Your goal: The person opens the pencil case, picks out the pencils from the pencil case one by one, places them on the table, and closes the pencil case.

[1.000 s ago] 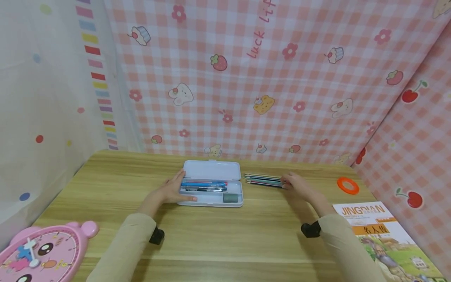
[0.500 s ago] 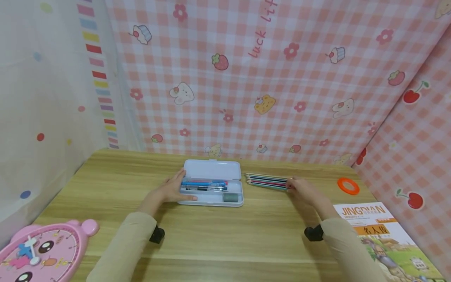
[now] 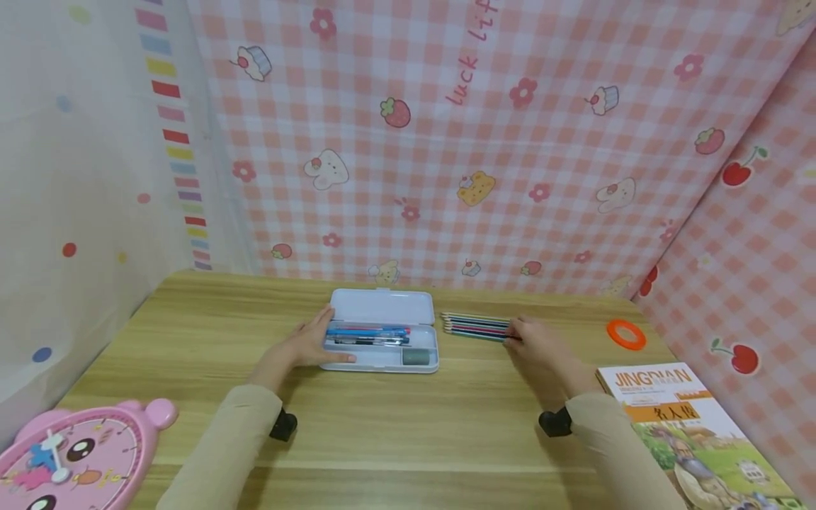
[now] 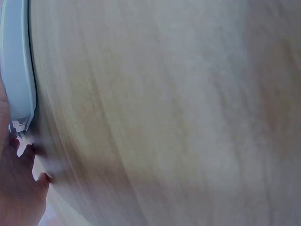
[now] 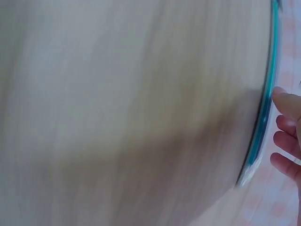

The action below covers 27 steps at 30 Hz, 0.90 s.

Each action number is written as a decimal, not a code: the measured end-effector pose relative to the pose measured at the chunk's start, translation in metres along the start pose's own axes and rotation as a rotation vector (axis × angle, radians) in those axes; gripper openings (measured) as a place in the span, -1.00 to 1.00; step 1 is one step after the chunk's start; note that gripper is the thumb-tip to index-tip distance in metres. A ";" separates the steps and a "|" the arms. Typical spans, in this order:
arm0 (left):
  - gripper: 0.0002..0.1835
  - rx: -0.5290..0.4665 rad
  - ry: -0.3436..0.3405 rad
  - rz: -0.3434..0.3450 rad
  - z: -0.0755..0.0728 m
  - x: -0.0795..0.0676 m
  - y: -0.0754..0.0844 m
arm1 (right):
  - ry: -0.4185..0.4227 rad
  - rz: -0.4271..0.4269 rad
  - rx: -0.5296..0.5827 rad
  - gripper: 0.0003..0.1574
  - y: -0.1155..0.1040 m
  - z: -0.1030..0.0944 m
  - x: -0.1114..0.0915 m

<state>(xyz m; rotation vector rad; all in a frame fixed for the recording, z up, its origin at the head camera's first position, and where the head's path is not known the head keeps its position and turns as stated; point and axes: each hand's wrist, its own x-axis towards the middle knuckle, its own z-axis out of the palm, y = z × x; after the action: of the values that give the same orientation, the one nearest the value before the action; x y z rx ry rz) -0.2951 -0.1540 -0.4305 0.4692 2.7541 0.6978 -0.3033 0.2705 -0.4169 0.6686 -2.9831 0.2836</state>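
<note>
A white pencil case (image 3: 382, 309) lies with its lid folded back, holding several pens (image 3: 370, 333) and a grey-green eraser (image 3: 416, 357). My left hand (image 3: 309, 346) holds its left end, the thumb over the front part and the fingers along the side. In the left wrist view the case's pale edge (image 4: 18, 61) shows beside that hand. Right of the case, several striped pencils (image 3: 474, 326) lie side by side, sharpened tips toward it. My right hand (image 3: 538, 347) grips their far ends. In the right wrist view its thumb touches a teal pencil (image 5: 270, 75).
An orange ring-shaped object (image 3: 626, 334) lies at the right, behind a book (image 3: 695, 425) with an illustrated cover. A pink toy clock (image 3: 83, 453) occupies the table's (image 3: 408, 439) near left. Checked cloth (image 3: 446, 142) hangs behind the table.
My right hand shifted right, then back left along the pencils. The pencils lie a little more evenly side by side. My left hand stays at the case.
</note>
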 end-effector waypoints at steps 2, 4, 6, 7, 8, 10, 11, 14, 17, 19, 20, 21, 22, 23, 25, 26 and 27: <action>0.22 0.006 -0.001 -0.002 -0.001 0.000 0.000 | 0.005 0.017 0.069 -0.88 -0.010 0.001 0.006; 0.21 0.011 0.003 0.002 -0.001 -0.001 0.001 | 0.009 0.037 0.153 -0.86 -0.022 0.001 0.014; 0.21 0.013 0.007 0.006 -0.002 -0.001 0.002 | 0.015 0.051 0.247 -0.82 -0.034 0.002 0.023; 0.21 0.014 0.007 0.009 -0.002 -0.001 0.003 | 0.009 0.064 0.295 -0.80 -0.041 0.002 0.027; 0.21 0.015 0.007 0.011 -0.002 -0.001 0.003 | 0.001 0.071 0.336 -0.77 -0.048 0.001 0.032; 0.22 0.016 0.005 0.008 -0.002 -0.002 0.003 | -0.020 0.105 0.414 -0.70 -0.061 0.001 0.041; 0.22 0.014 0.008 0.012 -0.002 -0.002 0.003 | -0.033 0.126 0.449 -0.67 -0.067 0.002 0.045; 0.22 0.013 0.017 0.009 -0.002 -0.003 0.001 | -0.052 0.176 0.563 -0.57 -0.083 0.003 0.061; 0.21 0.022 0.021 0.016 -0.003 -0.004 0.000 | -0.024 0.292 0.660 -0.52 -0.096 0.006 0.075; 0.21 0.029 0.020 0.019 -0.003 -0.004 0.001 | 0.007 0.388 0.704 -0.54 -0.103 0.007 0.082; 0.21 0.034 0.016 0.018 -0.003 -0.005 0.001 | 0.015 0.435 0.717 -0.56 -0.106 0.009 0.085; 0.20 0.036 0.014 0.023 -0.003 -0.005 0.002 | 0.026 0.475 0.712 -0.60 -0.108 0.009 0.088; 0.21 0.037 0.012 0.025 -0.003 -0.005 0.003 | 0.031 0.507 0.708 -0.65 -0.110 0.010 0.090; 0.21 0.032 0.012 0.027 -0.003 -0.006 0.004 | 0.034 0.534 0.700 -0.69 -0.113 0.011 0.092; 0.20 0.038 0.011 0.024 -0.003 -0.007 0.005 | 0.028 0.577 0.691 -0.75 -0.116 0.012 0.095; 0.20 0.039 0.012 0.023 -0.003 -0.007 0.006 | 0.024 0.589 0.683 -0.78 -0.117 0.013 0.097; 0.21 0.035 0.015 0.024 -0.004 -0.008 0.006 | 0.034 0.599 0.679 -0.85 -0.118 0.015 0.099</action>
<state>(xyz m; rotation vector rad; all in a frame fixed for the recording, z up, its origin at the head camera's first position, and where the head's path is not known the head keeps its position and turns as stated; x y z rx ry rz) -0.2881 -0.1536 -0.4228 0.5081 2.7829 0.6617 -0.3426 0.1213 -0.4015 -0.2438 -2.9375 1.3487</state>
